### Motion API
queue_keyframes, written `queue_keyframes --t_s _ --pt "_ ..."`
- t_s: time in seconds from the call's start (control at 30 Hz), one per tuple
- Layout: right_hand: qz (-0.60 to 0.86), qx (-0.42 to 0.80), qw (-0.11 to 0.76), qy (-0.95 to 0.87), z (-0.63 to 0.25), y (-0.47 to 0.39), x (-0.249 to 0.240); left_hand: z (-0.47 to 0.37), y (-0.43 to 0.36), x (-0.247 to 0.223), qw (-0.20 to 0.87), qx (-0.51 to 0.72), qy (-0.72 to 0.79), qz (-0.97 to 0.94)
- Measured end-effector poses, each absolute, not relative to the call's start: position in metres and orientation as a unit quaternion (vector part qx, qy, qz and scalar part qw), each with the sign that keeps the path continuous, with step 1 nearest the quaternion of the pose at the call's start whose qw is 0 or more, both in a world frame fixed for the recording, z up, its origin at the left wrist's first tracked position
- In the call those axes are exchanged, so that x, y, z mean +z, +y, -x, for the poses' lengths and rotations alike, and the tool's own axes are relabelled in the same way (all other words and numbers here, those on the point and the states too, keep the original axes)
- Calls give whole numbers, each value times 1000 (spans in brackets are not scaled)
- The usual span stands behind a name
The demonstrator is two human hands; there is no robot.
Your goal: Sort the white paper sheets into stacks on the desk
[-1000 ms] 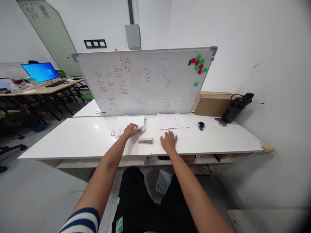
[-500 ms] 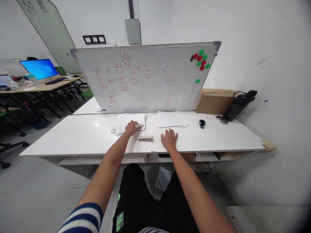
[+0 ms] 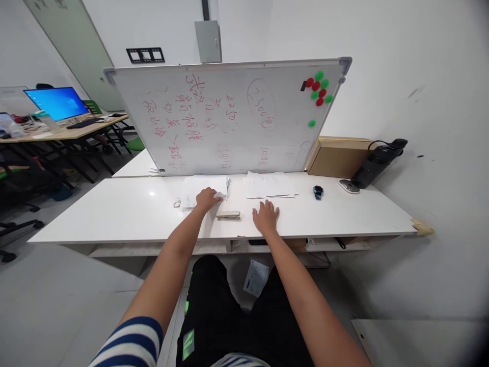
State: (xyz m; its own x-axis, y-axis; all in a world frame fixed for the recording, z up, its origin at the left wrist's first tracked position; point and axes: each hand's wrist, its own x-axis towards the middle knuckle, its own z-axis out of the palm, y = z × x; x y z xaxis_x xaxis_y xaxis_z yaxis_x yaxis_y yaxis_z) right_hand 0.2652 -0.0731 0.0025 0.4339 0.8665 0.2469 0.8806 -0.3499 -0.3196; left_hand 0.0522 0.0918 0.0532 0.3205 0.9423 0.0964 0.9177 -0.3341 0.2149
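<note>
Left paper stack: under my left hand, fingers curled at its corner. My right hand: empty, spread flat.

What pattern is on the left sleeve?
The left sleeve has blue and white stripes, best seen in the head view.

Single view, from the wearer's head: set above the lap, facing forward and angled down. Worktop spans mid-frame, left hand and right hand at arm's reach. Whiteboard just beyond. Wide coverage, room off left, wall along right.
</note>
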Motion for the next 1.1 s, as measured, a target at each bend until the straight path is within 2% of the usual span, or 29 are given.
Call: queue_keyframes --t_s 0.27,0.47,0.63,0.73,0.8,0.87,0.93,1.0,1.1 --pt "823 -14 206 -530 -265 -74 4 -56 89 60 34 78 583 -808" --pt "824 -2 198 -531 -265 -73 5 -55 90 75 68 87 615 -780" --pt "816 1 225 -532 -265 -70 8 -51 68 118 11 248 608 -754" --pt "770 28 331 -545 -263 -80 19 -55 18 134 -35 315 531 -786" --pt "702 104 461 -532 -258 -100 30 -62 -28 127 -84 339 390 -852" --pt "607 243 608 -451 -249 -132 41 -72 -74 107 -112 332 292 -890" --pt "487 402 688 -357 -239 -172 44 -82 -116 81 -108 271 234 -927" --pt "435 495 705 -263 -230 -215 36 -89 -150 56 -85 199 189 -958" --pt "467 579 653 -143 -226 -276 0 -88 -177 42 -16 58 74 -995"
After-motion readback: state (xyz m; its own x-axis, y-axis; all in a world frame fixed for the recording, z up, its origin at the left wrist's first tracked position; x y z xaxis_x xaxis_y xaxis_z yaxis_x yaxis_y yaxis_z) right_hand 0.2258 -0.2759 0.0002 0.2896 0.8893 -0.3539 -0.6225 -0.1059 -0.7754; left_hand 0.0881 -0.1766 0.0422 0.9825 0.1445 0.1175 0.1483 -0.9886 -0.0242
